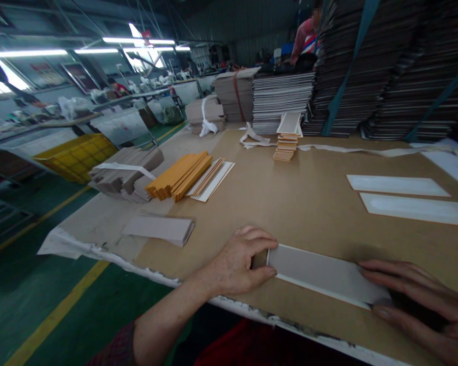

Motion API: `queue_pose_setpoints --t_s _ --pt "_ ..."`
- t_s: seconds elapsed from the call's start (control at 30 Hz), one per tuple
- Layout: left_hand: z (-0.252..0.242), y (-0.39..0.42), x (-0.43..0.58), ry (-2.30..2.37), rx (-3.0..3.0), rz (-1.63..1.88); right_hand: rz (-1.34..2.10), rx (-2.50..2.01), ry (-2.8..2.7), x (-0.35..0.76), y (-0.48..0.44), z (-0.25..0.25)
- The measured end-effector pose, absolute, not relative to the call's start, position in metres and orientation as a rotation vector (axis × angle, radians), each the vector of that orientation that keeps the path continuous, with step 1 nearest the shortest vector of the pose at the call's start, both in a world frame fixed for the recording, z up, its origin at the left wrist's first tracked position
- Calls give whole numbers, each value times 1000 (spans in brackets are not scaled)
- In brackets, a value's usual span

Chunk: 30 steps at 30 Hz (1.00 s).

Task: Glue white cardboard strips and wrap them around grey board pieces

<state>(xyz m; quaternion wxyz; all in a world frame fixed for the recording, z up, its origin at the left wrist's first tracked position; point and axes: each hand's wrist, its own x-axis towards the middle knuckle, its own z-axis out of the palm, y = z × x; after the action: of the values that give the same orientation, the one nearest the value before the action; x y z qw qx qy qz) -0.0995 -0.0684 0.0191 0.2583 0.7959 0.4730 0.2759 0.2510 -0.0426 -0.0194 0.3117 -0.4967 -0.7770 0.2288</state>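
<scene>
A long grey cardboard strip (pixel 320 272) lies on a white sheet near the front edge of the brown table (pixel 290 203). My left hand (pixel 238 264) pinches the strip's left end between thumb and fingers. My right hand (pixel 420 300) rests on its right end, fingers stretched along the edges and thumb under the corner. Both hands grip the same strip.
Two white strips (pixel 400 195) lie at the right. A grey strip pile (pixel 160 229), orange strips (pixel 181 175) and bundled grey board (pixel 125 173) sit left. A small stack (pixel 288 137) stands mid-table; tall board stacks (pixel 366 66) and a person (pixel 307 35) are behind. A yellow crate (pixel 76 155) is left.
</scene>
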Motion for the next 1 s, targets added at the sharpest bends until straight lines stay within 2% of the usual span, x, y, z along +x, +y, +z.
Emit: queue_pose_setpoints --t_s 0.1,0.4,0.73,1.0 --pt "20 -68 -99 1286 2166 748 676 -1246 -2158 262 -43 -32" --pt "15 -68 -100 1270 2168 771 600 -1183 -2180 264 -41 -39" --pt "13 -66 -100 1251 2197 770 666 -1087 -2349 257 -37 -4" --pt "13 -64 -102 1256 2227 723 645 -1015 -2416 254 -39 3"
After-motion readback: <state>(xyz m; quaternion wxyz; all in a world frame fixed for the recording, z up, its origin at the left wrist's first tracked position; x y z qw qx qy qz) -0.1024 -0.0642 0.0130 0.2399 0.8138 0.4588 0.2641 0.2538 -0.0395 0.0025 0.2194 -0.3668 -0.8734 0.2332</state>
